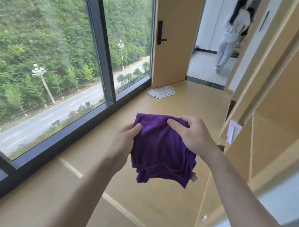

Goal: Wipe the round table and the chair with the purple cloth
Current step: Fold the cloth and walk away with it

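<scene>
cloth: purple cloth (160, 150) hanging folded and bunched in mid-air, above the tan floor (155, 212)
left hand: left hand (125, 142) pinching the cloth's left edge, thumb lying on top
right hand: right hand (195, 135) gripping the upper right corner, fingers curling over the fabric
window: large dark-framed window (100, 43) running along the left, showing trees and a road
door: wooden door (176, 36) standing open, black handle on it
mat: small white mat (161, 92) lying on the floor just before the door
person: person (232, 34) standing beyond the doorway, back turned
right side: wooden cabinets (280, 105) lining the wall
</scene>
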The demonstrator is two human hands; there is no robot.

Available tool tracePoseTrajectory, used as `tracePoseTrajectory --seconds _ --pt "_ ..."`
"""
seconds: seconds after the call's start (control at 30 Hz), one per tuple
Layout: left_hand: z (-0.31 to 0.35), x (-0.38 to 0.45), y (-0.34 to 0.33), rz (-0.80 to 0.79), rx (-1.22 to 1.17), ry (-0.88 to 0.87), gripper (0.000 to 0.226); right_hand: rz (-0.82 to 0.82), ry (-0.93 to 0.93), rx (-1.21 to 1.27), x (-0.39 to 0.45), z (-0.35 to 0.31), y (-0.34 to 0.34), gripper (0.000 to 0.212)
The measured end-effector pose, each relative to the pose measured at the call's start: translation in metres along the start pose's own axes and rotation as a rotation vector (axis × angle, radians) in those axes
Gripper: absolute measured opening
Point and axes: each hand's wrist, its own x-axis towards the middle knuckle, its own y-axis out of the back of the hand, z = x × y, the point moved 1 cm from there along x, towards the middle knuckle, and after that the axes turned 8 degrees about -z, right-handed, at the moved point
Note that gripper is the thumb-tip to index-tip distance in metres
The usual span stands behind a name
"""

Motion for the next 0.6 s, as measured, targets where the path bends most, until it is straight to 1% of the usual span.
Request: tracePoseTrajectory --seconds 0.1,0.17,0.27,0.33,0.43,0.5,0.6 --pt "0.006 0.055 0.025 -0.012 0.000 0.042 0.027 0.034 -0.090 0.094 0.046 0.006 -0.014 0.043" --pt "0.011 0.087 0.036 -0.033 -0.006 0.079 0.026 0.057 -0.145 0.130 0.070 0.008 -0.018 0.042" --pt "0.017 0.132 0.042 -0.115 -0.001 0.127 0.029 0.118 -0.200 0.151 0.095 0.016 -0.015 0.042" --pt "0.017 0.161 0.039 -0.170 0.001 0.136 0.029 0.161 -0.229 0.206 0.105 0.029 -0.010 0.045" --pt "0.012 0.203 0.026 -0.234 -0.003 0.149 0.030 0.206 -0.271 0.350 0.117 0.060 0.000 0.053" --pt "0.007 0.231 0.016 -0.264 -0.002 0.163 0.029 0.231 -0.272 0.446 0.124 0.088 0.007 0.051" --pt "-0.007 0.279 -0.004 -0.298 0.016 0.209 0.027 0.299 -0.280 0.654 0.140 0.136 0.013 0.043"
